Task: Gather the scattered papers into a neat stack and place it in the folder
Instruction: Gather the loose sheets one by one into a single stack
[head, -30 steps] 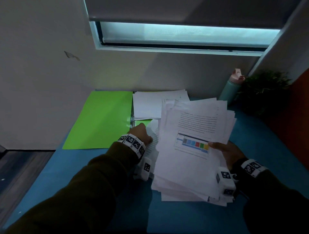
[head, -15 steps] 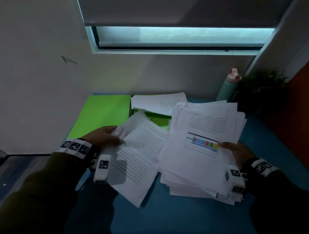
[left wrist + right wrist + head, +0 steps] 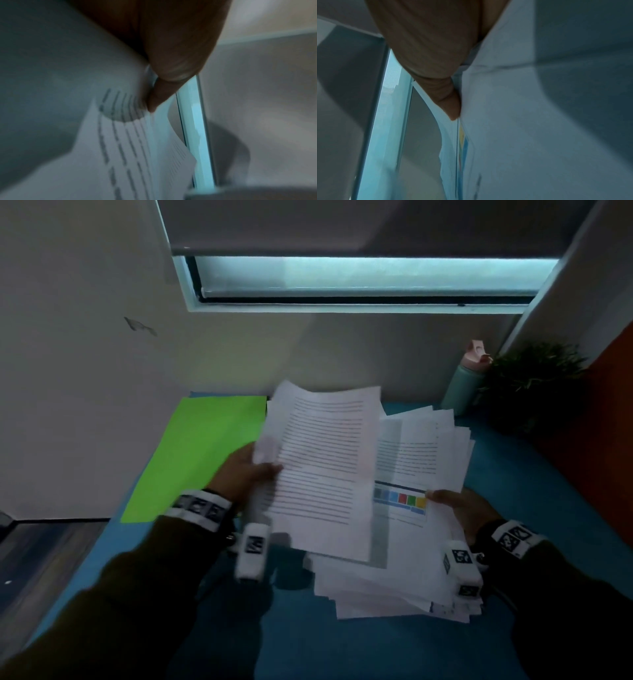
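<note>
My left hand (image 3: pixel 253 470) pinches the left edge of a few printed sheets (image 3: pixel 325 460), thumb on top, and holds them over the left part of the bigger stack. In the left wrist view the thumb (image 3: pixel 171 65) presses on the text sheets (image 3: pixel 137 148). My right hand (image 3: pixel 455 505) grips the uneven paper stack (image 3: pixel 411 559) at its right edge, thumb beside a coloured chart (image 3: pixel 400 499). The right wrist view shows the thumb (image 3: pixel 447 97) clamped on the stack (image 3: pixel 522 121). The green folder (image 3: pixel 198 450) lies open at the far left of the blue table (image 3: pixel 308 645).
A teal bottle with a pink lid (image 3: pixel 466 378) and a dark potted plant (image 3: pixel 534 385) stand at the back right corner. The wall and a window (image 3: pixel 359 278) close off the far side. The table's left edge drops to a dark floor (image 3: pixel 41 559).
My left hand picked up loose sheets from beside the folder, swung them out to the left, then carried them right over the stack. The right hand kept holding the stack.
</note>
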`<state>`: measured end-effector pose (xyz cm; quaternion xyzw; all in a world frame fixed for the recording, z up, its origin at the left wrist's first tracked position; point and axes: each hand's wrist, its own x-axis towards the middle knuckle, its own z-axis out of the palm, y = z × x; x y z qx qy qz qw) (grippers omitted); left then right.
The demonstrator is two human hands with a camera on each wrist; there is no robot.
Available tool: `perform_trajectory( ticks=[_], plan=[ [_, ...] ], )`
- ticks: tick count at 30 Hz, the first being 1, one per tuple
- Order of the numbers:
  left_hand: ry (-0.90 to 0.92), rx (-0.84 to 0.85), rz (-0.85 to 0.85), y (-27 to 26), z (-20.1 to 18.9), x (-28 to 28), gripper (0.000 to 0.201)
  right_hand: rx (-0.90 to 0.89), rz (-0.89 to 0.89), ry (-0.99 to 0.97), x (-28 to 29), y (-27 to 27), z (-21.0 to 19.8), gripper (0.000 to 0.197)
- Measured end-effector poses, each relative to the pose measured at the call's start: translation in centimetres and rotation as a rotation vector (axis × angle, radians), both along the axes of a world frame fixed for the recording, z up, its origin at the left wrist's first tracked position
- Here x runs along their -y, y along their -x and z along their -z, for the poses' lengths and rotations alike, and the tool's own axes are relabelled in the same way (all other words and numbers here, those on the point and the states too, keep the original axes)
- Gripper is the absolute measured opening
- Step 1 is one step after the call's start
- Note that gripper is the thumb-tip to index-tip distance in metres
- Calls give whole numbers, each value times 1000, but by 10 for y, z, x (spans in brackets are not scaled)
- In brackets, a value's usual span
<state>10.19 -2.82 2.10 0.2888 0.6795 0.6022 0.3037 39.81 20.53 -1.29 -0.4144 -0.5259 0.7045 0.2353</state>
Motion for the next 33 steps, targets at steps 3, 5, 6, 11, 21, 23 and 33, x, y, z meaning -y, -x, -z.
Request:
perform_trajectory(
  ticks=[3,5,6,11,21,23,33],
  plan=[
    [99,-141,18,-32,18,-41,52,9,0,-20,8,9,-5,56],
    [178,-199,38,-54,23,-60,53,8,-16,-43,13,10,-5,40],
    [223,-230,70,-63,25,-68,52,0,-46,-71,15,10,-3,47],
    [378,-435,197,-74,27,-89,42,-38,-141,-26,10,5,12,82],
    [711,-803,129,15,34,-102,73,28,26,-13,-15,-6,9,34],
    [802,-848,171,25,40,-109,79,22,27,-13,-16,-9,9,30],
    [997,-1157,333,64,24,-128,56,53,-3,-24,-17,-6,17,61]
  ],
)
